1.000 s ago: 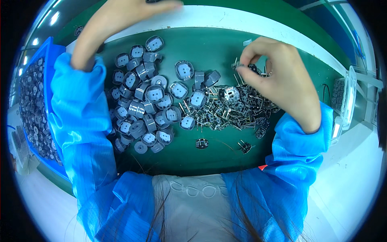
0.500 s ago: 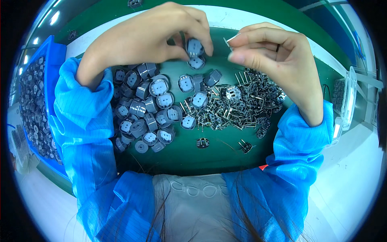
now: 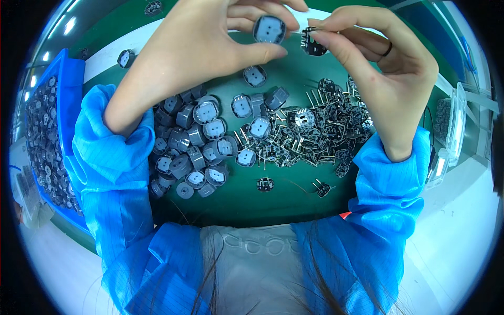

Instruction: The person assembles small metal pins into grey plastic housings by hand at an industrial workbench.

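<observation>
My left hand [image 3: 220, 44] is closed round a dark grey plastic housing [image 3: 269, 30] whose light grey face, marked with small holes, is turned up. Just to its right, my right hand [image 3: 375, 55] pinches a small black circuit board [image 3: 315, 44] between thumb and fingertips. The board is near the housing but apart from it. Below my hands another housing [image 3: 255, 76] rests on the green mat. A heap of similar grey housings [image 3: 195, 135] spreads at the left, and a pile of circuit boards with metal pins [image 3: 310, 139] lies at the right.
A blue bin [image 3: 65, 136] full of small grey parts stands at the far left. Two single boards, one a flat board [image 3: 265, 184] and one a pinned board [image 3: 321, 188], lie on the near mat. At the right edge is a clear plastic box [image 3: 451, 126].
My left hand has raised a housing away from the one beneath it. In my right hand, the board has turned from edge-on to show its flat side. Both hands are higher in view.
</observation>
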Demonstrator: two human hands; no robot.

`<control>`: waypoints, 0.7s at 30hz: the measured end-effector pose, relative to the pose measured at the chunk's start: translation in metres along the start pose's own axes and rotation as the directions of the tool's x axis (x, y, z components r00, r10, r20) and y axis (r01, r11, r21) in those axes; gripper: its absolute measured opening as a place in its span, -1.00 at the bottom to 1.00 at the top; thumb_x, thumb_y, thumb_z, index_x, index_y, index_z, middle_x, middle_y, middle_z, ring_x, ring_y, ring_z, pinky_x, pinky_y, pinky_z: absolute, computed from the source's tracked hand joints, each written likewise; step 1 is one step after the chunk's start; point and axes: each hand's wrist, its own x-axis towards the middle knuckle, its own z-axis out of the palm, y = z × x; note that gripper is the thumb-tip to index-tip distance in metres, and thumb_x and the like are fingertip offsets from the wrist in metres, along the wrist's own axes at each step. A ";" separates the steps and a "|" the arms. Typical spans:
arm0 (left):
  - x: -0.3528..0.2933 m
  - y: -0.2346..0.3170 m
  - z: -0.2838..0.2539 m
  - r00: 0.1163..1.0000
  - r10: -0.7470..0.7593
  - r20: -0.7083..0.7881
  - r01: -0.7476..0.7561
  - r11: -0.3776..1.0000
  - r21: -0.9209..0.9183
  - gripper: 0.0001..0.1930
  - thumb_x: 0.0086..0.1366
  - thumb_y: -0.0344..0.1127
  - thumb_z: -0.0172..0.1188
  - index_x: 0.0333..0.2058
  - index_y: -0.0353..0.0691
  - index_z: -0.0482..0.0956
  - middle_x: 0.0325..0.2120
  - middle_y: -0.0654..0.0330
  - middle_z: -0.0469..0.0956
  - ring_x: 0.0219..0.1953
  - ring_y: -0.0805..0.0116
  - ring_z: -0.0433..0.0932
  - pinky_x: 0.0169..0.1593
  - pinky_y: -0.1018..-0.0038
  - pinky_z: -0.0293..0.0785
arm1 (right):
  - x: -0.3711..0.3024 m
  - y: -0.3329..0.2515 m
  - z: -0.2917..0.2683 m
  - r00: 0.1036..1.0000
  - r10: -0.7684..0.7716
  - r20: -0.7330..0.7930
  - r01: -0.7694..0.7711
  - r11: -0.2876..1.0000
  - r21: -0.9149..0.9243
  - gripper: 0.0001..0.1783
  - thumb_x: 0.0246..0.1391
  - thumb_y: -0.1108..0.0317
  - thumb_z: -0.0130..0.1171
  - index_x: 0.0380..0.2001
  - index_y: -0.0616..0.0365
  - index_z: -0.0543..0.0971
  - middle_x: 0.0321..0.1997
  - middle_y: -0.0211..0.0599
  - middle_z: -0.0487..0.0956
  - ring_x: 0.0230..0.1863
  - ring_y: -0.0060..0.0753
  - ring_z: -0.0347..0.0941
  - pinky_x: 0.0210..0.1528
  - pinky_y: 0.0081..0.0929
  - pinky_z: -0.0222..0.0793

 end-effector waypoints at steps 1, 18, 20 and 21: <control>0.001 -0.007 0.001 1.000 0.001 0.004 -0.001 1.000 -0.003 -0.68 0.07 -0.59 0.35 -0.15 -0.30 0.60 -0.24 0.14 0.50 -0.29 0.44 0.56 -0.25 0.59 0.59 | 0.002 -0.015 0.003 0.987 0.156 -0.026 -0.154 0.984 0.086 -0.77 -0.07 0.72 0.27 -0.27 0.37 0.58 -0.25 -0.17 0.59 -0.21 -0.41 0.59 -0.11 -0.53 0.57; -0.007 0.006 -0.001 0.996 -0.056 0.063 0.056 0.998 0.004 -0.59 0.00 -0.64 0.34 -0.11 -0.33 0.51 -0.26 0.12 0.60 -0.23 0.47 0.59 -0.21 0.57 0.54 | 0.000 -0.005 0.007 0.950 -0.255 0.181 0.292 0.929 -0.228 -0.83 -0.09 0.74 0.21 -0.40 0.31 0.53 -0.34 -0.25 0.64 -0.32 -0.43 0.59 -0.24 -0.57 0.49; -0.009 0.011 -0.002 0.990 -0.133 0.057 0.134 0.990 -0.031 -0.65 0.05 -0.56 0.37 -0.17 -0.30 0.50 -0.33 0.06 0.61 -0.34 0.47 0.61 -0.33 0.61 0.54 | 0.004 -0.010 0.005 0.968 -0.201 0.148 0.239 0.919 -0.315 -0.83 -0.07 0.72 0.23 -0.37 0.30 0.57 -0.35 -0.29 0.64 -0.32 -0.48 0.58 -0.24 -0.57 0.50; -0.010 0.004 -0.001 0.990 -0.133 0.055 0.135 0.990 -0.029 -0.65 0.05 -0.56 0.37 -0.17 -0.30 0.50 -0.33 0.06 0.61 -0.34 0.47 0.61 -0.33 0.61 0.54 | 0.009 -0.018 0.002 0.968 -0.203 0.148 0.241 0.919 -0.313 -0.83 -0.07 0.72 0.23 -0.37 0.30 0.57 -0.35 -0.29 0.64 -0.32 -0.48 0.58 -0.24 -0.57 0.50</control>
